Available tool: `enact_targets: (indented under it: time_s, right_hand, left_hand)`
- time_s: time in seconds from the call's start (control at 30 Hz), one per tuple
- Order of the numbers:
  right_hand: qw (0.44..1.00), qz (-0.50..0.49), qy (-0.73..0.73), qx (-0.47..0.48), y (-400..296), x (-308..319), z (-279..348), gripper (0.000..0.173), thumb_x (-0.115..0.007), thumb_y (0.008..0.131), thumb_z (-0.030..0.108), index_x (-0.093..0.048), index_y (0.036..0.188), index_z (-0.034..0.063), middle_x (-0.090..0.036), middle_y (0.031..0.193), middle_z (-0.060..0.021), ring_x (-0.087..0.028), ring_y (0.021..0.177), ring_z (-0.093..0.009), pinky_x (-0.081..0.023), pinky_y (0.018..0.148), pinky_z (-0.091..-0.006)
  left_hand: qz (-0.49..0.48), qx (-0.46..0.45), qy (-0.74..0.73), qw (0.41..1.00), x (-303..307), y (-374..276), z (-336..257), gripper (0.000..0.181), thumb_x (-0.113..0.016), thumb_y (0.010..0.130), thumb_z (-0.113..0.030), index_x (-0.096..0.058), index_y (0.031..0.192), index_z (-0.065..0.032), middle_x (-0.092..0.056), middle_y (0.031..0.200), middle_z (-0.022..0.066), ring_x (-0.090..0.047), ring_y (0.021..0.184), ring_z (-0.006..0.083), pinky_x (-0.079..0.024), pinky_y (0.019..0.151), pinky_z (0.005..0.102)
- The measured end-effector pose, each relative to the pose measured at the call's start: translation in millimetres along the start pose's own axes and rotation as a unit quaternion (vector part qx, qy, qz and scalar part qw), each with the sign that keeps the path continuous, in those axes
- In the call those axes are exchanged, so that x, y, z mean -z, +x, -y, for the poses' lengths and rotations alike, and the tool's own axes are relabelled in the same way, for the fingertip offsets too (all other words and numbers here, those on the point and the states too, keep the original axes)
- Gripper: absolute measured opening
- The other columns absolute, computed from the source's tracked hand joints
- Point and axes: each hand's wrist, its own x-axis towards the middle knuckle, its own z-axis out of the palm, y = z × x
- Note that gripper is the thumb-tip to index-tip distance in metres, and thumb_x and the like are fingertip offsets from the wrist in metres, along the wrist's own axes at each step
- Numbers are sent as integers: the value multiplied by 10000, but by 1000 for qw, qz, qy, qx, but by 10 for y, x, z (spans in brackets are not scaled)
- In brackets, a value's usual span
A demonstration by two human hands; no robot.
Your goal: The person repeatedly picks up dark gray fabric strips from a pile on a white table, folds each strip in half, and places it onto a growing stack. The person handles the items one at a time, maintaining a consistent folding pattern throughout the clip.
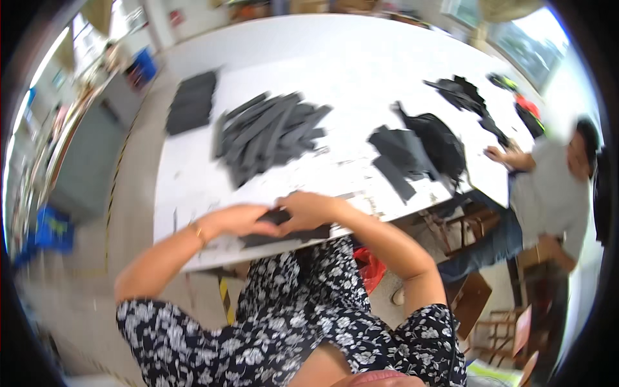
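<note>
My left hand [244,220] and my right hand [307,211] meet at the near edge of the white table [358,72]. Between their fingers is a dark grey fabric piece [274,216], partly covered by the fingers. Below it, along the table edge, lies more dark fabric [295,236]. Just beyond my hands spreads a loose heap of dark grey fabric strips [271,133]. Motion blur hides the exact finger positions.
A neat dark fabric stack [192,102] lies far left. To the right are flat dark pieces [399,157], a black bundle [437,142] and crumpled black fabric [462,96]. A co-worker [551,188] sits at the right edge. A red plastic bag [370,271] hangs below the table.
</note>
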Motion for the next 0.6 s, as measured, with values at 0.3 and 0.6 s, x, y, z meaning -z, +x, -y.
enact_targets:
  time_s: [0.3, 0.6]
  right_hand:
    - [995, 63, -46, 58, -54, -278, -256, 1000, -856, 643, 442, -385, 1412, 8, -639, 1146, -260, -626, 1055, -429, -488, 906, -458]
    - [984, -80, -161, -8, -238, -531, -106, 1125, -848, 615, 435, -312, 1453, -90, -625, 1159, -220, -560, 1150, -366, -382, 991, -483]
  left_hand:
    - [-4, 97, 21, 995, -125, -25, -241, 753, -770, 820, -451, -447, 1246, 80, -583, 1170, 284, -606, 1095, 376, -488, 932, 389]
    - [64, 123, 133, 981, -103, 237, -218, 877, -830, 626, -553, -551, 1173, 74, -610, 1093, 268, -621, 991, 372, -496, 893, 394]
